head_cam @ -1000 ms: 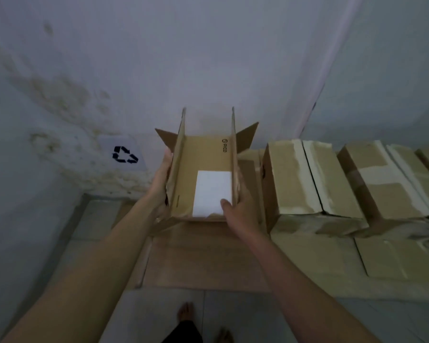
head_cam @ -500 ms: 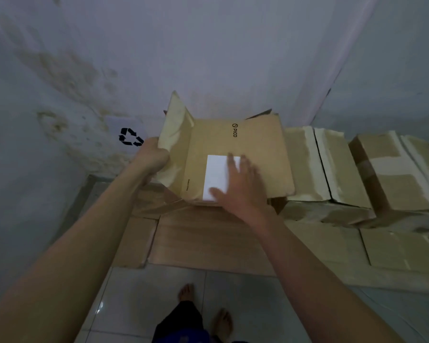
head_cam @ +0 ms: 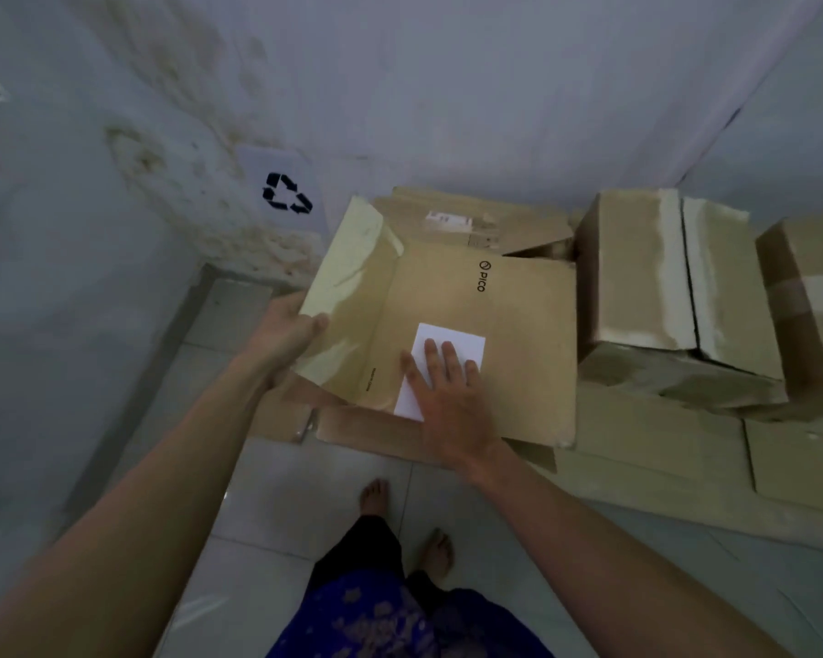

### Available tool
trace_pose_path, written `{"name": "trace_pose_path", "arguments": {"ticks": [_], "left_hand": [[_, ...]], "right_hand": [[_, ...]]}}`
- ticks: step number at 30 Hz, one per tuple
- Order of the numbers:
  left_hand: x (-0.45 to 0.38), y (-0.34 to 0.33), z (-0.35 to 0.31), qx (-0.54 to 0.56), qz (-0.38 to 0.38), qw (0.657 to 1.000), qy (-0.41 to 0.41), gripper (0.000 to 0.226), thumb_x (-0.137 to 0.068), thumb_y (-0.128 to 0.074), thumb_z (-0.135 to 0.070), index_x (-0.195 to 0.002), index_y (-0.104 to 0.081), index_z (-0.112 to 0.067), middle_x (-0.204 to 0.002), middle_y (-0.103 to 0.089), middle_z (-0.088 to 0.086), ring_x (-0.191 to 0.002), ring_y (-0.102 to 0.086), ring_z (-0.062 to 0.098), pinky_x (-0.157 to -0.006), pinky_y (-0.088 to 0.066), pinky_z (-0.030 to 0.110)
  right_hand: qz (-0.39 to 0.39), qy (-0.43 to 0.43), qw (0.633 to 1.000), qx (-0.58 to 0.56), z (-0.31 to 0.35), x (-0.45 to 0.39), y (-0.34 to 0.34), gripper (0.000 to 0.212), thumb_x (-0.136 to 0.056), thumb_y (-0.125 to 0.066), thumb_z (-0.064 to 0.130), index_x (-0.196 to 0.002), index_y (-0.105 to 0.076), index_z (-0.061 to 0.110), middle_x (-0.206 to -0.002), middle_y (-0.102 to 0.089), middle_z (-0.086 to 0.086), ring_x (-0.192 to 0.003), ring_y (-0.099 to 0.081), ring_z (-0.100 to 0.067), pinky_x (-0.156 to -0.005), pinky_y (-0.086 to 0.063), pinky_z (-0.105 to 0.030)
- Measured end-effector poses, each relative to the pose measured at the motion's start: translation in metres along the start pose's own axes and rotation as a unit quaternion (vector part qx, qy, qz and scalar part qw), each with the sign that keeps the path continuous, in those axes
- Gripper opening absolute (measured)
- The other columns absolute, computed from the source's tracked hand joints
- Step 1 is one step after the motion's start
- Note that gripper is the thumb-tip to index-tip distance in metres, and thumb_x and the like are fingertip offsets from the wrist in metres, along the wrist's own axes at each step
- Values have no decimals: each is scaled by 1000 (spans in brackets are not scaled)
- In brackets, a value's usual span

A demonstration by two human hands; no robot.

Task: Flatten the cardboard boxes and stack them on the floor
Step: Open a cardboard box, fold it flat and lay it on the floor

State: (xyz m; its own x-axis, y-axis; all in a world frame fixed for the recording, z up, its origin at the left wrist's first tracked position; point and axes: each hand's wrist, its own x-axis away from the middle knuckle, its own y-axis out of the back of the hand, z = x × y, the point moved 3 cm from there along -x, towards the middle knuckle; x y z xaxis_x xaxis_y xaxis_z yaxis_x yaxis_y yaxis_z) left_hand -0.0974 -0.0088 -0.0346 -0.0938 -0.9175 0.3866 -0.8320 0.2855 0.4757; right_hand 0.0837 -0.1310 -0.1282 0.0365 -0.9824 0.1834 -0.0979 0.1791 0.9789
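Observation:
A brown cardboard box (head_cam: pixel 519 334), folded nearly flat, lies over a pile of flattened cardboard (head_cam: pixel 376 429) on the floor by the wall. It bears a PICO print and a white label (head_cam: pixel 466 339). My right hand (head_cam: pixel 447 396) presses flat on the box with straight fingers across the label. My left hand (head_cam: pixel 288 334) grips the edge of its taped left flap (head_cam: pixel 352 277), which still slants upward.
Two taped, unflattened boxes (head_cam: pixel 637 277) (head_cam: pixel 813 287) stand to the right on more flat cardboard (head_cam: pixel 661 448). A recycling sign (head_cam: pixel 286 194) hangs on the stained wall. My bare feet (head_cam: pixel 376 496) stand on the tiled floor (head_cam: pixel 305 505).
The box was held open and upright between both hands; it has since collapsed flat and come down onto the pile. My right hand moved from its side onto its top face.

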Motion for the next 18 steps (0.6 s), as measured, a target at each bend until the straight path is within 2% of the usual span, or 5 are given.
{"name": "trace_pose_path", "arguments": {"ticks": [2,7,9,13,18], "left_hand": [[-2,-11,19,1,9,1000,19,33,-100,-52,-10,-132,-59,-6,-118,-64,7,-90,-59,17,-56,-40,18],[-10,-37,57,-34,8,998,54,31,-97,-52,-6,-127,-62,-6,-112,-66,8,-70,-55,7,-43,-39,9],[-8,-46,68,-60,12,996,70,33,-97,-53,-10,-129,-61,-10,-107,-63,4,-74,-53,12,-39,-35,7],[-12,-58,97,-76,41,990,111,34,-94,-55,-12,-127,-61,-15,-112,-67,7,-83,-62,21,-60,-51,26],[-36,-57,94,-147,28,984,97,40,-89,-56,-12,-129,-56,-11,-108,-59,3,-94,-56,21,-73,-42,29]], "right_hand": [[31,-7,999,-1,10,4,-14,80,-69,-80,36,-143,-54,18,-145,-53,-20,-130,-55,-40,-94,-52,-50],[106,23,993,-50,7,12,-49,84,-96,-51,15,-160,3,16,-167,4,-16,-154,-3,-36,-120,-21,-49],[127,25,989,-76,3,14,-57,90,-92,-56,14,-160,3,17,-167,7,-13,-154,1,-33,-121,-19,-48],[170,37,977,-124,-3,14,-72,97,-84,-65,27,-160,-6,17,-168,6,-6,-154,1,-27,-120,-22,-46],[134,15,965,-225,-19,-12,-64,77,-84,-66,37,-151,-37,14,-156,-30,-5,-141,-29,-27,-105,-38,-43]]}}
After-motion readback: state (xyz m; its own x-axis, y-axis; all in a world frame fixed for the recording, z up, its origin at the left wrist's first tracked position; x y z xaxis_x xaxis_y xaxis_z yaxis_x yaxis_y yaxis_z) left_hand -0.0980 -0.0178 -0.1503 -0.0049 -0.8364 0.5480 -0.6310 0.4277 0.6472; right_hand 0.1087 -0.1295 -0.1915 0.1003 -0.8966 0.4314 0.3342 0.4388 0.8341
